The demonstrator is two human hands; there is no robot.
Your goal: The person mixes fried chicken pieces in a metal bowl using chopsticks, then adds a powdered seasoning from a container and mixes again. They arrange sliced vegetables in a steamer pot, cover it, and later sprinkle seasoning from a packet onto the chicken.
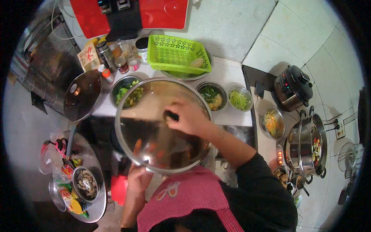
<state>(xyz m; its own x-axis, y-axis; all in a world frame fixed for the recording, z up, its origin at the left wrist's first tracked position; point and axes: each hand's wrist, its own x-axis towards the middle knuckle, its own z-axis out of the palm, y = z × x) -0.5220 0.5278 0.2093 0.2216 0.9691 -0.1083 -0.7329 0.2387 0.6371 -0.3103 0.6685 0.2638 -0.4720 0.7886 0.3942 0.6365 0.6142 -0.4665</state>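
Note:
A large round glass lid (150,116) with a metal rim is held up in front of me, over the dark stove area. My right hand (188,117) grips the dark knob at its middle from above. At the lid's lower left edge, my left hand (139,177) holds the rim, its fingers showing blurred through the glass. Behind the lid's upper left edge stands a metal bowl of chopped greens (124,91). To the lid's right are a bowl of herbs and minced garlic (213,95) and a bowl of shredded greens (239,98).
A green plastic basket (179,55) and seasoning jars (121,64) line the back counter. Another glass lid (82,95) stands upright at left, above a round metal tray (100,200) with packets and a bowl of meat (87,184). An electric cooker (292,87) and a steamer pot (301,145) are at right.

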